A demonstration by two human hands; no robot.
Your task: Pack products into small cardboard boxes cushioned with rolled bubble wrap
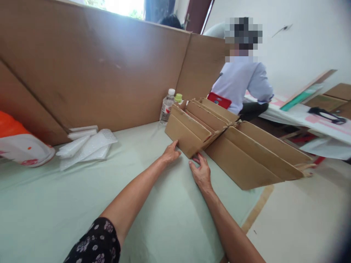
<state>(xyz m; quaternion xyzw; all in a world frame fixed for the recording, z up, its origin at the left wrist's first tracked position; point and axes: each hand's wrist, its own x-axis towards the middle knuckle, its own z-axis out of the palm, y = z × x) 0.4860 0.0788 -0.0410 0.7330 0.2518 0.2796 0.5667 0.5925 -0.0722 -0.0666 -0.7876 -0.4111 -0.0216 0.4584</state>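
Two open-topped brown cardboard boxes stand side by side on the pale green tabletop: a left one (184, 132) and a right one (241, 159). Upright cardboard pieces show inside their tops. My left hand (171, 153) lies at the lower front of the left box, index finger stretched out against it and thumb apart. At that box's near bottom corner is my right hand (202, 172), its fingertips touching the edge, with thumb and fingers apart. Neither hand is wrapped around a box. Some fingertips of the right hand are hidden by the cardboard.
A water bottle (166, 107) and a yellow-green cap (178, 97) are behind the left box. White bubble-wrap packets (90, 148) lie left, near an orange-and-white bag (23, 142). A tall cardboard panel (109, 69) lines the back. A person in a light shirt (238, 82) sits beyond.
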